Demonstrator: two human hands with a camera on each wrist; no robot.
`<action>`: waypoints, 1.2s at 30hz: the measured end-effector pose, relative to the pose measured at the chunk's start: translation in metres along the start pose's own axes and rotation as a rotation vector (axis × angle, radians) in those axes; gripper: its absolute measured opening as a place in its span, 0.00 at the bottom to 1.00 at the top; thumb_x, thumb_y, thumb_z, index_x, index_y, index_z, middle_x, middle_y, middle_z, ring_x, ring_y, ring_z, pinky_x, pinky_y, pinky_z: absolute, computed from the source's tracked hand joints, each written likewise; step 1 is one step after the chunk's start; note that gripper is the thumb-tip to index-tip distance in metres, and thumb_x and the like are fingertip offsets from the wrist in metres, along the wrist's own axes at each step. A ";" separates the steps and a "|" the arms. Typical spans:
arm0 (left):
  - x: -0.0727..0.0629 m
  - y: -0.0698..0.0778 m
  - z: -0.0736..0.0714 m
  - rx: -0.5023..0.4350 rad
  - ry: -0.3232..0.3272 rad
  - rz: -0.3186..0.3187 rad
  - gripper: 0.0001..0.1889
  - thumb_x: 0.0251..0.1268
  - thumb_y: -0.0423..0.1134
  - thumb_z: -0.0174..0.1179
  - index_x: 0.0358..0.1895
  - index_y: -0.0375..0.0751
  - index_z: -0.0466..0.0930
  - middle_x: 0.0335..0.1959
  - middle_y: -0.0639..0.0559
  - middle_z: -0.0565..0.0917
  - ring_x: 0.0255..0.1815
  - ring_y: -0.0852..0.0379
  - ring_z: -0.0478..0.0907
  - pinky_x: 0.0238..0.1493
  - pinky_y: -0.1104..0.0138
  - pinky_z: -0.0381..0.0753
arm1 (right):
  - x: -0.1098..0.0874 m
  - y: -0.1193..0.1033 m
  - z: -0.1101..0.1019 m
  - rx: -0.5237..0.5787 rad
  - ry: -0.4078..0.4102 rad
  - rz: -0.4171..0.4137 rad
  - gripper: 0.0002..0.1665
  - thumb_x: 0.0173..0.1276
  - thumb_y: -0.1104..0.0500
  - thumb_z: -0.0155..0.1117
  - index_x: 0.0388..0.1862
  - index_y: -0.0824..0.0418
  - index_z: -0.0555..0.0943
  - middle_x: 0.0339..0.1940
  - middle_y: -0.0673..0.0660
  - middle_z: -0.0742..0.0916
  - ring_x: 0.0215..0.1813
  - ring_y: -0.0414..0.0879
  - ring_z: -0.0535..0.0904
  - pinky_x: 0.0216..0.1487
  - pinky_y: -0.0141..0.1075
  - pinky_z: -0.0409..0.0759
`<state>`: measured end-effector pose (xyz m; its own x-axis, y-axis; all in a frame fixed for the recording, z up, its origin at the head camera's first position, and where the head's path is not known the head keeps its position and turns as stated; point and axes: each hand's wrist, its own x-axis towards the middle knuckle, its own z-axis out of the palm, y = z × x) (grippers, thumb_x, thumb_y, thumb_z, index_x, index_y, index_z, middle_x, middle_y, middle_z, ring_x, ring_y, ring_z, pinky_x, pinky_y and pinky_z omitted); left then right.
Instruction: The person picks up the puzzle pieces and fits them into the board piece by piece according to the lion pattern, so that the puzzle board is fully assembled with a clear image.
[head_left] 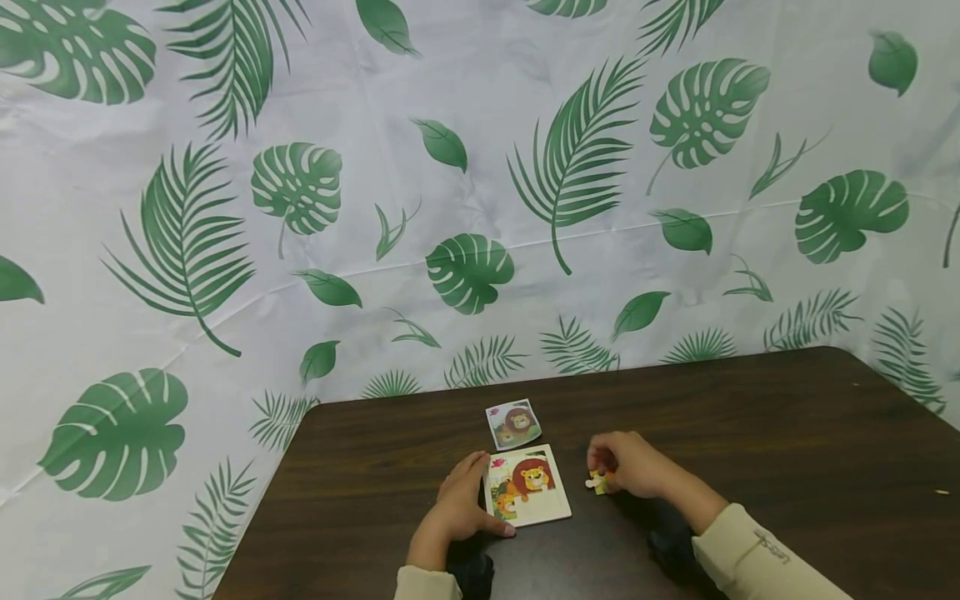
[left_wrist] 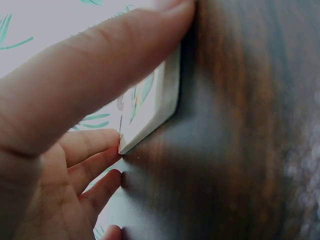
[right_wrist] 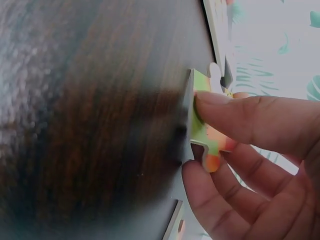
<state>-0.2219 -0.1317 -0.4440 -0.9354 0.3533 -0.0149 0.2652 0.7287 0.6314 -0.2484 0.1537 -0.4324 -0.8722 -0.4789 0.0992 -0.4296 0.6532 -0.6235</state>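
Note:
A square puzzle board (head_left: 551,505) with a lion picture lies on the table, its lower right part pale and bare. My left hand (head_left: 459,502) spans the board's left side, thumb along the near edge and fingertips at the far left corner. The left wrist view shows those fingers (left_wrist: 95,145) fairly straight, touching the board's corner and the tabletop. To the right of the board, my right hand (head_left: 636,467) pinches a puzzle piece (head_left: 597,482) close over the table. In the right wrist view the piece (right_wrist: 199,125) is green and orange with rounded tabs, partly hidden by the thumb.
A picture card (head_left: 504,433) with the same lion scene lies just beyond the board. The dark wood table (head_left: 787,433) ends at a white cloth (head_left: 390,333) printed with green leaves. At the far right lies a small yellowish bit (head_left: 942,492).

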 end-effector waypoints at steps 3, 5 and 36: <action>0.000 0.000 0.001 0.000 0.001 0.001 0.55 0.32 0.47 0.78 0.67 0.30 0.58 0.67 0.36 0.58 0.66 0.35 0.53 0.60 0.40 0.52 | 0.000 -0.001 0.000 0.013 0.006 -0.007 0.18 0.41 0.75 0.72 0.25 0.58 0.76 0.20 0.48 0.75 0.24 0.41 0.69 0.25 0.33 0.68; 0.000 0.000 0.001 0.001 0.001 0.002 0.55 0.32 0.47 0.78 0.67 0.31 0.58 0.67 0.36 0.58 0.66 0.35 0.54 0.60 0.40 0.52 | -0.001 -0.002 0.000 0.015 0.014 -0.016 0.17 0.41 0.75 0.72 0.25 0.58 0.77 0.20 0.48 0.75 0.24 0.40 0.69 0.25 0.32 0.68; 0.001 0.000 0.001 0.018 0.002 -0.003 0.56 0.32 0.49 0.78 0.68 0.31 0.57 0.67 0.37 0.58 0.67 0.36 0.53 0.60 0.40 0.52 | 0.015 -0.022 0.020 0.217 -0.072 -0.118 0.10 0.55 0.72 0.66 0.35 0.61 0.83 0.32 0.50 0.83 0.33 0.41 0.76 0.35 0.33 0.76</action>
<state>-0.2224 -0.1311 -0.4450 -0.9367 0.3497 -0.0155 0.2663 0.7405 0.6170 -0.2473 0.1211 -0.4328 -0.7967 -0.5901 0.1309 -0.4607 0.4527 -0.7634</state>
